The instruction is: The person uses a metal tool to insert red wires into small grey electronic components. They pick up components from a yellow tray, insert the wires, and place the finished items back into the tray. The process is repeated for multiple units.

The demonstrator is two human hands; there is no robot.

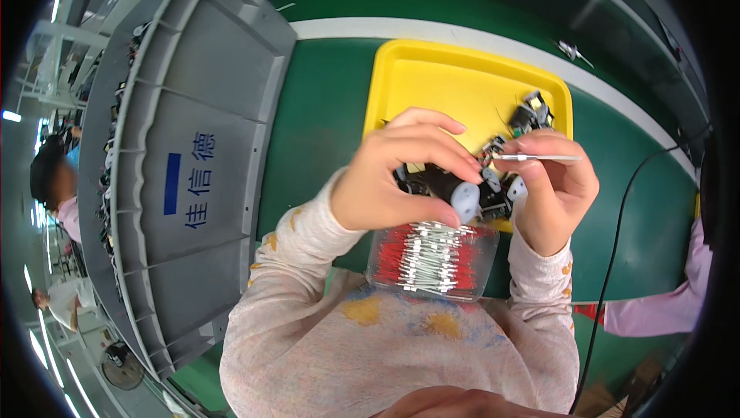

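My left hand [378, 167] is curved round a dark cylindrical part [439, 182] with a pale, round end cap [465, 202]. Its thumb and fingertips meet the part near the cap. To the right, my right hand [561, 187] pinches a thin white and silver pin-like piece [532, 157] between thumb and fingers, held roughly level. Just below both hands, a clear plastic box [487, 279] holds many short red and white leads. Behind them is a yellow tray [432, 54] with several small black assemblies with wires, one [533, 112] near its right side.
A large grey crate [220, 94] stands on its side at the left of the green table [312, 140]. A black cable [617, 233] runs down the right side. A pink-sleeved arm [655, 310] of another person reaches in at right. A small part [571, 51] lies beyond the tray.
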